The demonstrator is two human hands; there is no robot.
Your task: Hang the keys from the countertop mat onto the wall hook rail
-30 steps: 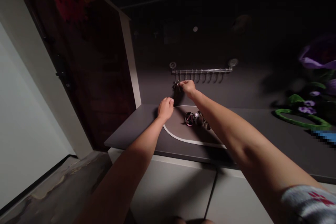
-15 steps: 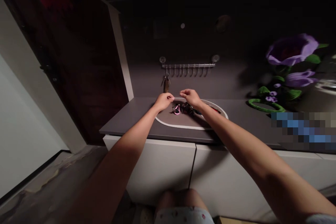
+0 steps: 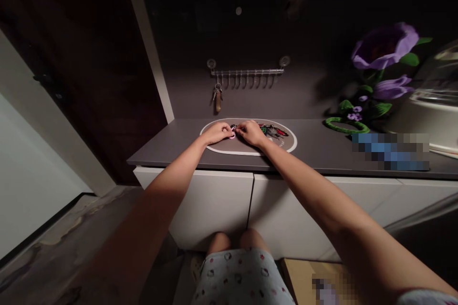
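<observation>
Hands meet over the oval mat [image 3: 229, 147], both bare, backs up and fingers bent. The left hand [image 3: 217, 132] has its fingertips at a small pink-and-dark item [image 3: 232, 135], which lies between the 2 hands near the back of the mat. The right hand [image 3: 251, 132] reaches the same item from its other side, thumb and index finger drawn close together. Neither is clenched in a full fist; whether either pinches the item or only touches it, I cannot tell (the fingers cover much of it).

Just to the right of the right hand, a cluster of keys and trinkets [image 3: 275, 130] lies on the mat, with green and red bits showing. The mat is brown with a white rim and rests on the dark grey surface [image 3: 161, 142], above white cabinet doors [image 3: 214, 205].

On the wall behind, 1 clear rail [image 3: 246, 72] carries a row of hooks; from its left end hangs 1 key ring with a brown fob [image 3: 218, 101], above the mat and apart from the hands. Farther right on the surface stand purple flowers [image 3: 388, 47] with a green ring [image 3: 345, 126] at their base, then a pale vessel [image 3: 434, 116]. A blurred blue thing [image 3: 390, 150] lies near the front edge, before the flowers and vessel.
</observation>
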